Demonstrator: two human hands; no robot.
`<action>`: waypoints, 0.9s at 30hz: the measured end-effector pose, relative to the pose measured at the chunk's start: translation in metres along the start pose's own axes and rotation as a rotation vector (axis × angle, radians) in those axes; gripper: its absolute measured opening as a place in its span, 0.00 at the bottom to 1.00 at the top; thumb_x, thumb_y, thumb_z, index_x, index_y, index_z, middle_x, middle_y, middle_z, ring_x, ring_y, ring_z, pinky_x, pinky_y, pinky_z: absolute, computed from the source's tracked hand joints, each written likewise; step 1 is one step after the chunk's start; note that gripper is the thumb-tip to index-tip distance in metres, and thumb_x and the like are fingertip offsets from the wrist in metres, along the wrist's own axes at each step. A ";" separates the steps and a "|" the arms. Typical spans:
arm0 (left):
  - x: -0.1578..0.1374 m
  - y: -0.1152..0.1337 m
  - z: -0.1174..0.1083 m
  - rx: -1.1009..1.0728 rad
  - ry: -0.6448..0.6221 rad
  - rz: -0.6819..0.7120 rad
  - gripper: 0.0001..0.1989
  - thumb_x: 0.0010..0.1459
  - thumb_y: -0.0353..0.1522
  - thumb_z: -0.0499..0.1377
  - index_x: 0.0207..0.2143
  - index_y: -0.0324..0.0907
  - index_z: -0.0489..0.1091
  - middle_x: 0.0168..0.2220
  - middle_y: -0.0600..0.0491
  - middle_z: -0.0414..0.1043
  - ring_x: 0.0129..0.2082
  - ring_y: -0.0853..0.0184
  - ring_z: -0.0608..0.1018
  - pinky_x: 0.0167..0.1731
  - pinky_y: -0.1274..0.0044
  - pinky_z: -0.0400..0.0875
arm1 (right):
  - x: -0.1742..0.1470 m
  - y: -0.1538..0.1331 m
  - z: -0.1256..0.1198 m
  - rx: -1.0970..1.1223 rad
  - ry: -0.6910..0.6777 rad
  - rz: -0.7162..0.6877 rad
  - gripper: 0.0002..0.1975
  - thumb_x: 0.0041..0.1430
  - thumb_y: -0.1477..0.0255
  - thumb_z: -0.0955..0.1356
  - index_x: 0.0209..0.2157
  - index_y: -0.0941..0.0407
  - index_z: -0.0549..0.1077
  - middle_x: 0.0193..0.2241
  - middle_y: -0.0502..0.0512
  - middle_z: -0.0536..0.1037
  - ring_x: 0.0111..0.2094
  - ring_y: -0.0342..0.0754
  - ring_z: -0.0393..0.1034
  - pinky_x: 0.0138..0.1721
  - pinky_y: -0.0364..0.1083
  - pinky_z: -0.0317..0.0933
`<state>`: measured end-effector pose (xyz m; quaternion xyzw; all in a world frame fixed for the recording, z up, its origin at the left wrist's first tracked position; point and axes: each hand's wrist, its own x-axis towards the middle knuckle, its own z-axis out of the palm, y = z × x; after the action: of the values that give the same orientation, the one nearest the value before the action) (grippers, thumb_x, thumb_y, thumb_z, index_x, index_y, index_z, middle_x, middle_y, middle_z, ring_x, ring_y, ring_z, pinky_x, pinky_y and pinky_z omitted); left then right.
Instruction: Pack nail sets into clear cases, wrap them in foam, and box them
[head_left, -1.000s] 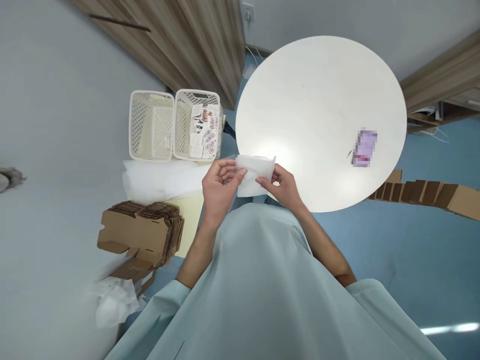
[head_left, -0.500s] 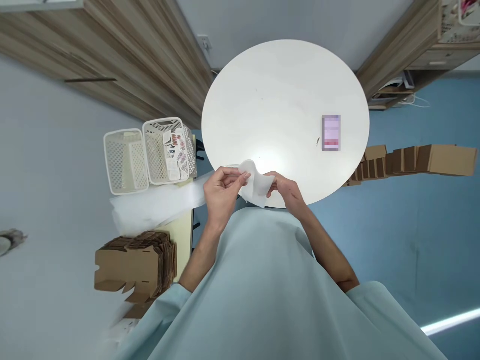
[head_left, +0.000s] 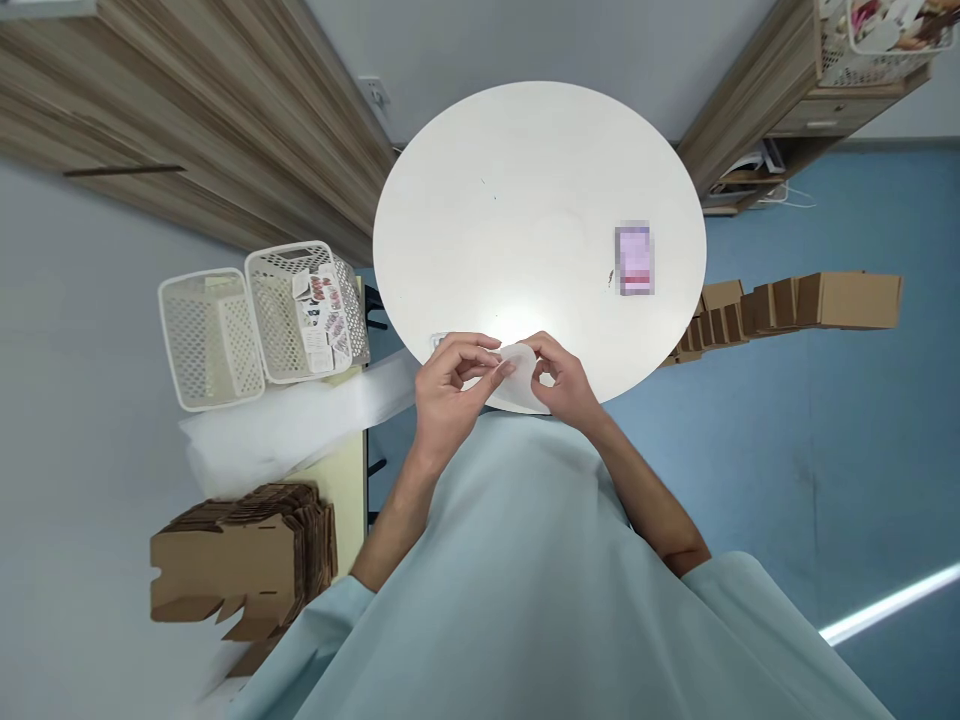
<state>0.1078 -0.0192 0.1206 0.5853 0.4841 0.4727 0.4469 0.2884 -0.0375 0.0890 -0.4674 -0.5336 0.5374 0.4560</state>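
A thin, soft white packing sheet [head_left: 517,378] is held between both hands at the front edge of the white round table [head_left: 540,140]. My left hand [head_left: 459,390] pinches its left side with thumb and fingertips. On the other side, my right hand [head_left: 564,380] grips the sheet with thumb and forefinger curled together. Whether anything lies inside the sheet cannot be made out. Partly hidden behind my left fingers, a small pale flat item [head_left: 438,340] lies on the table. A blurred-out pink and purple rectangular item [head_left: 635,260] rests toward the table's right side.
Two white baskets [head_left: 255,310] stand at left, one holding small printed cards [head_left: 322,310]. Beside them lies a stack of white sheeting [head_left: 285,425], then flattened cardboard boxes [head_left: 225,570]. Brown cartons [head_left: 847,300] line up on the floor at right. Wooden cabinets [head_left: 225,110] flank the table.
The sheet's loose right part is now gathered, and less of it shows. My right hand has come closer to my left and curled tighter. The whole view has shifted slightly.
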 end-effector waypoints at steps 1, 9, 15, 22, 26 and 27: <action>0.000 0.001 0.000 -0.002 -0.006 0.003 0.14 0.60 0.43 0.74 0.35 0.45 0.76 0.43 0.51 0.76 0.45 0.65 0.83 0.44 0.71 0.84 | -0.001 0.000 0.000 -0.028 0.023 -0.020 0.11 0.66 0.59 0.74 0.46 0.48 0.78 0.43 0.53 0.75 0.41 0.48 0.71 0.36 0.47 0.68; -0.004 0.005 -0.002 0.001 -0.078 -0.049 0.14 0.61 0.44 0.72 0.33 0.46 0.75 0.38 0.51 0.76 0.50 0.59 0.83 0.46 0.67 0.83 | -0.009 -0.012 0.001 -0.121 0.056 -0.024 0.12 0.64 0.59 0.77 0.36 0.48 0.74 0.55 0.57 0.76 0.58 0.57 0.71 0.58 0.60 0.69; -0.002 0.005 -0.011 -0.018 -0.136 -0.104 0.14 0.56 0.43 0.75 0.33 0.47 0.75 0.40 0.50 0.79 0.43 0.61 0.81 0.40 0.69 0.81 | -0.012 -0.023 -0.001 -0.058 -0.004 0.022 0.17 0.62 0.57 0.78 0.30 0.49 0.71 0.59 0.56 0.79 0.66 0.60 0.68 0.67 0.66 0.61; 0.006 0.008 -0.021 -0.107 -0.156 -0.176 0.19 0.56 0.48 0.74 0.32 0.47 0.73 0.39 0.49 0.81 0.41 0.60 0.82 0.43 0.66 0.80 | -0.010 -0.025 -0.005 0.045 -0.034 0.083 0.23 0.61 0.56 0.78 0.26 0.50 0.65 0.51 0.56 0.82 0.58 0.59 0.74 0.59 0.62 0.68; 0.020 -0.004 -0.031 -0.112 -0.137 -0.223 0.22 0.58 0.52 0.72 0.34 0.46 0.69 0.44 0.46 0.84 0.47 0.56 0.84 0.46 0.64 0.81 | -0.004 -0.016 -0.014 0.017 0.059 0.109 0.24 0.60 0.55 0.78 0.26 0.50 0.64 0.39 0.54 0.80 0.44 0.54 0.75 0.50 0.58 0.71; 0.025 -0.008 -0.033 -0.112 -0.126 -0.241 0.23 0.58 0.52 0.71 0.34 0.46 0.69 0.44 0.46 0.84 0.47 0.56 0.85 0.46 0.65 0.81 | -0.001 -0.013 -0.018 -0.003 0.097 0.115 0.25 0.59 0.54 0.79 0.25 0.50 0.65 0.36 0.53 0.78 0.41 0.53 0.73 0.47 0.57 0.71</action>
<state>0.0759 0.0092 0.1205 0.5256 0.4946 0.4041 0.5620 0.3062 -0.0358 0.1018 -0.5235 -0.4838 0.5388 0.4490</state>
